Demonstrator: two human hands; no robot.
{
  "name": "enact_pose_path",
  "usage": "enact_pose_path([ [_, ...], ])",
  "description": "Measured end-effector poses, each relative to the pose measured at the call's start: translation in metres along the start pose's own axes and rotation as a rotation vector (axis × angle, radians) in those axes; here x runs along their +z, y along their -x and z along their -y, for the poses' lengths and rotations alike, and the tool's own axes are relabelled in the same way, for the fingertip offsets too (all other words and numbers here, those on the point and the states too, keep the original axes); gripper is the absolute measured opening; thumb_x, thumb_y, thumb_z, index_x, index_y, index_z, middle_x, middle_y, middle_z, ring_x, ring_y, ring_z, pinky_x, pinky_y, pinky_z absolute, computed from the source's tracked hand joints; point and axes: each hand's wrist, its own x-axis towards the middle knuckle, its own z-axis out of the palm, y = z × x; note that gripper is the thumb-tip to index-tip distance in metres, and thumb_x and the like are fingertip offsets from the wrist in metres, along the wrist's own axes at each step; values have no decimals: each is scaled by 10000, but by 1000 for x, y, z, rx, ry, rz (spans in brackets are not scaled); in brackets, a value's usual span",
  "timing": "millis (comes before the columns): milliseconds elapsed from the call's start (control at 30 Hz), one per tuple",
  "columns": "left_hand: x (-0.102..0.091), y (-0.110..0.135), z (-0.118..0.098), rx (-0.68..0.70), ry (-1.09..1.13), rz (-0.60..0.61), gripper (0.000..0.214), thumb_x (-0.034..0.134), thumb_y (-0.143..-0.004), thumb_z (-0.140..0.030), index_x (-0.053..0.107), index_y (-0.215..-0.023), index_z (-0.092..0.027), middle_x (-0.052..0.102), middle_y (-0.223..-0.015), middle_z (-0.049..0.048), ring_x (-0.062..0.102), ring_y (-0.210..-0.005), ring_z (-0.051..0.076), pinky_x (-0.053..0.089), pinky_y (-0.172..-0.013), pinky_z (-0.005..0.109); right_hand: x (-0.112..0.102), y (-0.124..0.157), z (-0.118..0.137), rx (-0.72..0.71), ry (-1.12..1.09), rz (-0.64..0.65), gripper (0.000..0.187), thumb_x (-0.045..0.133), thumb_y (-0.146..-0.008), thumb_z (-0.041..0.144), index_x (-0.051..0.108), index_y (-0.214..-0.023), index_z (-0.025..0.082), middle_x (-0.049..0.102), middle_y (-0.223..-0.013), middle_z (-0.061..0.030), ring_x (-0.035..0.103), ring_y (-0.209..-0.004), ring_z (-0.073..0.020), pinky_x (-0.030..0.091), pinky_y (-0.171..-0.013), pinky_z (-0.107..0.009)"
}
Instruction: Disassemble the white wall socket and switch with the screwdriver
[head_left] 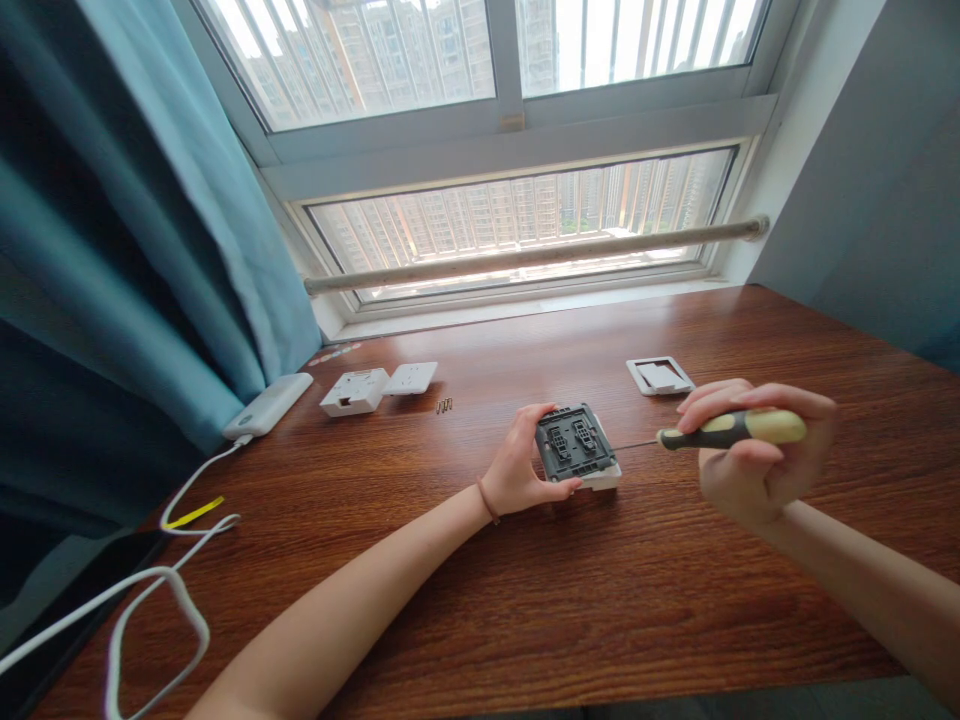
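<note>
My left hand point(517, 468) grips a wall switch module point(575, 446), dark grey inside with a white base, tilted up on its edge on the wooden table point(465, 600). My right hand point(754, 455) is wrapped round a screwdriver point(731, 429) with a yellow and black handle. The thin shaft runs left and its tip meets the right side of the module.
A white cover frame point(660, 376) lies behind the hands. At the back left sit a white socket box point(354, 391), a white face plate point(409, 378), a few small screws point(444, 405) and a white power bank point(268, 404) with a trailing cable point(161, 580). A teal curtain point(112, 250) hangs left.
</note>
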Motion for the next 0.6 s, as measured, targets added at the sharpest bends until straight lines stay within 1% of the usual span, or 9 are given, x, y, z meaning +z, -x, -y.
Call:
enact_pose_path([
  [33,0,0,1,-10,13,-9,825,742,-588,-362,292,-1258,-189,429,-1221,126,420,-1161,283,336,-1017,454,3,-4,0,49,-59,-80,317,522,-768,557,412,-884,284,525,-550,40,538,-463,-150,468,-499,-310],
  [67,0,1,3,-18,32,-17,819,737,-598,-356,284,-1260,-189,425,-1229,127,419,-1166,280,330,-1022,452,6,-7,-2,151,-115,-92,257,551,-784,480,430,-863,267,482,-513,57,484,-404,-121,418,-423,-264],
  [100,0,1,4,-23,57,-24,814,729,-611,-348,273,-1266,-188,421,-1239,129,417,-1173,278,324,-1029,450,8,-11,-4,311,-155,-29,224,579,-782,422,449,-835,248,445,-484,72,433,-360,-95,353,-364,-226],
  [200,-1,3,8,-20,149,-37,807,705,-643,-333,239,-1285,-186,407,-1272,137,410,-1196,275,303,-1048,447,13,-14,-16,841,-182,370,257,623,-744,403,474,-740,194,421,-449,88,347,-304,-44,237,-309,-169],
  [267,-1,3,9,-15,200,-43,813,697,-650,-343,225,-1294,-189,406,-1284,136,407,-1204,275,292,-1055,452,16,-9,-25,1017,-180,599,316,604,-739,446,471,-659,171,400,-387,90,318,-282,-34,224,-302,-158],
  [300,-1,4,9,-16,218,-45,816,693,-653,-352,220,-1298,-192,406,-1287,136,406,-1207,275,290,-1056,454,18,-5,-28,1040,-180,678,333,590,-743,459,472,-636,166,384,-356,92,309,-272,-34,220,-298,-155],
  [367,0,4,10,-17,245,-47,819,688,-656,-368,217,-1303,-195,407,-1291,135,405,-1210,276,289,-1056,455,22,2,-29,1027,-196,744,317,586,-743,450,490,-651,162,388,-343,93,306,-265,-33,211,-288,-149],
  [500,1,4,7,-2,267,-37,820,693,-646,-394,238,-1298,-195,408,-1293,132,405,-1210,276,292,-1055,448,26,9,-24,1030,-253,702,245,618,-717,385,515,-774,169,454,-428,90,329,-274,-27,222,-273,-138],
  [600,1,3,5,0,266,-23,834,691,-648,-416,226,-1308,-206,413,-1290,127,407,-1207,273,302,-1047,444,26,10,-24,1052,-271,678,251,622,-701,386,533,-795,171,485,-459,77,338,-279,-30,237,-261,-138],
])
